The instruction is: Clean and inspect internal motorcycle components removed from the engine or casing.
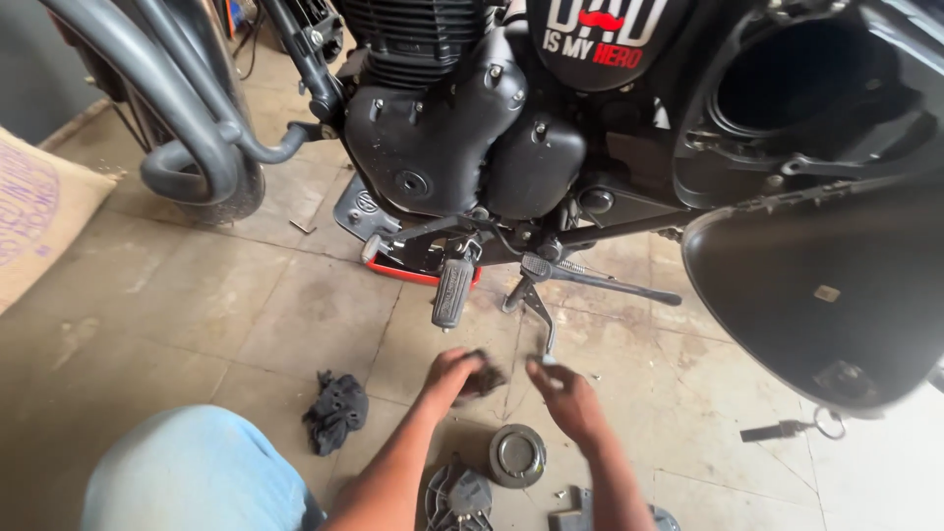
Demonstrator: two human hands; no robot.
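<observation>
A small dark part (484,377) is gripped in the curled fingers of the left hand (454,374), low over the tiled floor (216,315); what kind of part it is cannot be told. The right hand (565,393) is held just beside it, blurred, with something pale pinched at the fingertips, though whether the grasp is closed cannot be told. Just below the 2 hands, a round metal cover (517,455) lies flat on the floor, with a dark finned part (458,497) beside it. To the left of the grip a crumpled black rag (335,411) is seen. Above the grip, the footpeg (452,292) and the black engine (462,128) of a motorcycle are seen. Well to the right, a key on a ring (792,429) lies.
</observation>
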